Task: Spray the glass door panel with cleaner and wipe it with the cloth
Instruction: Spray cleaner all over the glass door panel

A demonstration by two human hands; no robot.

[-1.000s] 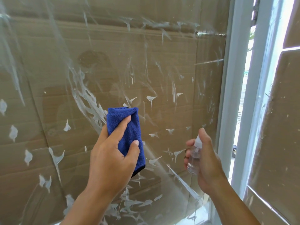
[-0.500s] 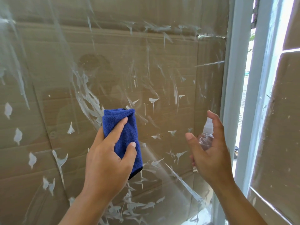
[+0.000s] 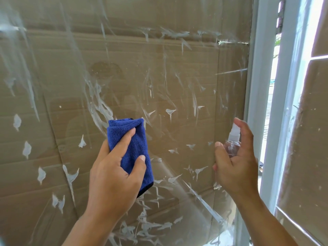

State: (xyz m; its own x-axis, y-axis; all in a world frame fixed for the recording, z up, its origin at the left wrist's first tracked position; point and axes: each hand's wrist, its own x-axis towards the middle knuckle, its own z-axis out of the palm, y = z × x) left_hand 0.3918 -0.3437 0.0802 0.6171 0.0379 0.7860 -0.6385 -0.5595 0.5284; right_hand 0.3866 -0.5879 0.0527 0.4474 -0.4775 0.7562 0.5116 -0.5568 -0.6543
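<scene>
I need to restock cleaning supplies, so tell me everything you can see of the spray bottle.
The spray bottle is small, of clear plastic with a whitish pump top. It stands roughly upright in the right hand, whose fingers curl round its body, forefinger over the top. It is held close before the smeared glass panel, near the white door frame. How much liquid is left cannot be told.

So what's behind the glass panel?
Brown cardboard lies behind the glass, seen through white smears. The cloth and both hands cover parts of it.
</scene>
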